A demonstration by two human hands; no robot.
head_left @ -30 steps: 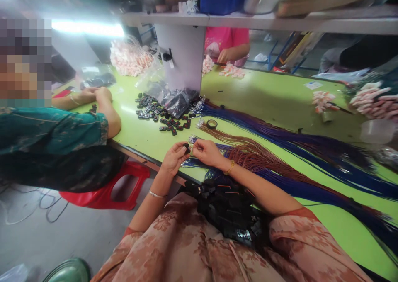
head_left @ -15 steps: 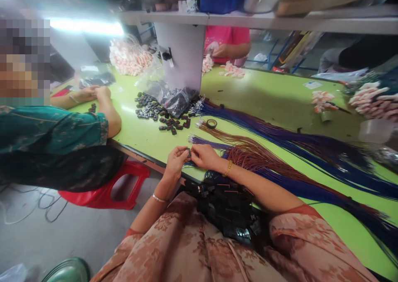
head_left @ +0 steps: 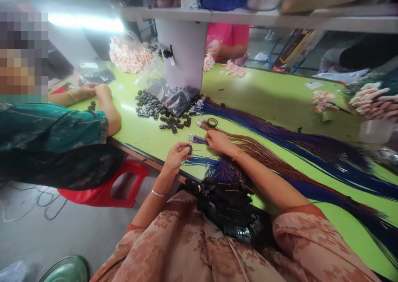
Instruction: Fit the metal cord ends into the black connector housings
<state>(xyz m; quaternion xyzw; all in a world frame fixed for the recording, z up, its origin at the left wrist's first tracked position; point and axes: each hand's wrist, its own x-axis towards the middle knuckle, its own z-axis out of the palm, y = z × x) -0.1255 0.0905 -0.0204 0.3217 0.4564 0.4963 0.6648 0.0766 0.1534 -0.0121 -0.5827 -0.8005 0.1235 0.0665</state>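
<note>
My left hand (head_left: pixel 175 155) is closed in a pinch on a small black connector housing (head_left: pixel 189 149), held just above the table's front edge. To its right, my right hand (head_left: pixel 220 142) bends down over the purple wires (head_left: pixel 197 139), its fingers curled together among them; what they grip is hidden. Silver terminals tip the ends of these wires. Below my hands, blue wires (head_left: pixel 202 161) lie at the edge. A heap of black connector housings with wires (head_left: pixel 230 207) rests at my lap.
Loose black housings (head_left: pixel 151 103) lie by a clear plastic bag (head_left: pixel 178 101). A roll of black tape (head_left: pixel 212 122) sits near brown wires (head_left: pixel 264 149). Long blue wires (head_left: pixel 280 137) stretch rightward over the green table (head_left: pixel 248 83). A co-worker's arm (head_left: pixel 107 108) rests at left, above a red stool (head_left: pixel 124 186).
My right hand has moved away from the left hand, rightward and farther back, onto the purple wires. My left hand stays nearly in place with the black connector housing.
</note>
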